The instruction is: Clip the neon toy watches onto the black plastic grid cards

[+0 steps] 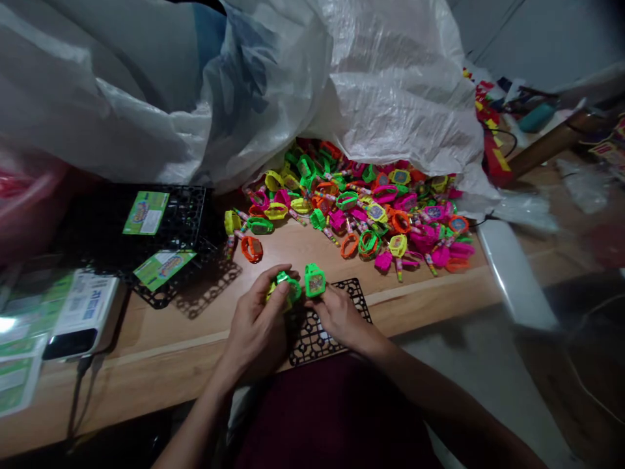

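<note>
Pinching a green watch (315,280) at its lower end: right hand (340,314), watch face visible. Left hand (256,312) is curled around a second watch (293,290), also green, plus a yellow piece (270,293) mostly hidden by the fingers; can't tell if that's another watch. Both watches are up in front of the torso, just beside each other, near the far-left corner of a black grid (360,298). Grid lies at the near edge of the wood tabletop (283,242), partly under the hands.

Beyond the hands: pile (375,212) of pink, green, yellow and orange watches, striped sticks (299,217) mixed in. White sack (390,91) behind it. Left: more black grids (92,218), two green cards (145,213) on them, then a white box (88,309) with a cable (75,397). Right of the pile: long white case (515,273), blurred.
</note>
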The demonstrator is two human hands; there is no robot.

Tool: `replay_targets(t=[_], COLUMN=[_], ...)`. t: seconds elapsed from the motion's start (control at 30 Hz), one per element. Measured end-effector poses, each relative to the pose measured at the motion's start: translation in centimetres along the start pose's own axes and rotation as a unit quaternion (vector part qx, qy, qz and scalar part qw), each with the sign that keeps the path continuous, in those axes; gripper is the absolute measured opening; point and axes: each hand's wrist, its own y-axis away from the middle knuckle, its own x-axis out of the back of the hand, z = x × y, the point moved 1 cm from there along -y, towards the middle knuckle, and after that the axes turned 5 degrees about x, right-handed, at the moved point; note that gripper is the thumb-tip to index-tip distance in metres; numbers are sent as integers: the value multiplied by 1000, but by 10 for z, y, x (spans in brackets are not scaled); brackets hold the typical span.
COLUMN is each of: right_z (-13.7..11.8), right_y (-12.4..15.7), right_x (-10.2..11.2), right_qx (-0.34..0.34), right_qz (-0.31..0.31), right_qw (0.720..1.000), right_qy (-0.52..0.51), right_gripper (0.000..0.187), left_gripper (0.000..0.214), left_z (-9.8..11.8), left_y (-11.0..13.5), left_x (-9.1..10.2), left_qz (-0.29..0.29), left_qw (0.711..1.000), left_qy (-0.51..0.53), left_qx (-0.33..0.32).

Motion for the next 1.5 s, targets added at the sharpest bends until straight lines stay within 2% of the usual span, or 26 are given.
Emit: replay_targets(t=[0.07,0.17,0.27,0.33,0.37,0.43,0.47,0.53,0.6,0.67,0.7,0.77,0.83,0.9,1.0,1.07,1.2,1.33,1.37,1.43,1.5], right_z=[1,0,-2,-2,-1,3,5,12,18,22,23,22,18,12,4,2,7,14,15,15,13], right_y=[5,6,-5,-21,-31,-54,-66,-88,-103,-107,-105,-96,-80,-62,-39,-30,-21,-14,-13,-11,-14], right_x=[-7,-8,7,25,34,50,56,63,64,62,61,60,58,53,37,26,12,1,-3,-7,-5], right_qx=[44,52,35,29,24,-3,-28,-95,-156,-178,-171,-130,-87,-77,-101,-110,-82,15,41,76,83], right_qz=[-6,-47,-126,-162,-155,-103,-74,-52,-76,-108,-116,-112,-88,-66,-63,-70,-72,-70,-78,-98,-124], right_qw=[997,993,990,986,987,990,984,951,913,899,904,930,965,989,991,985,991,997,995,989,984], right_qy=[57,92,43,11,17,95,160,289,368,384,374,324,231,108,-64,-110,-71,23,47,81,93], right_gripper=[28,38,39,32,26,18,17,17,21,25,25,21,17,13,13,14,18,26,26,27,28], left_gripper=[43,41,45,48,50,59,60,57,54,53,53,49,43,38,33,31,30,27,33,62,88], left_z=[3,10,15,15,15,13,12,11,12,12,12,12,12,13,11,7,1,1,2,5,7], left_y=[1,-1,-2,-2,-3,-3,-3,-3,-3,-2,-1,1,2,3,3,2,0,-1,-1,-2,-3], left_x=[3,1,-5,-4,-2,5,9,17,21,21,21,19,19,19,20,22,24,22,20,15,12], left_qz=[-36,-65,-24,7,13,8,6,11,15,3,-8,-27,-35,-39,-41,-42,-57,-63,-48,-16,-10], left_qw=[999,995,996,998,999,999,998,994,989,985,985,985,983,978,971,966,956,948,948,953,956], left_qy=[29,71,83,52,26,-27,-52,-102,-146,-165,-165,-165,-173,-187,-210,-221,-239,-251,-246,-223,-217], left_qx=[8,15,28,35,38,46,47,21,-29,-54,-52,-44,-56,-78,-108,-126,-161,-186,-194,-207,-197])
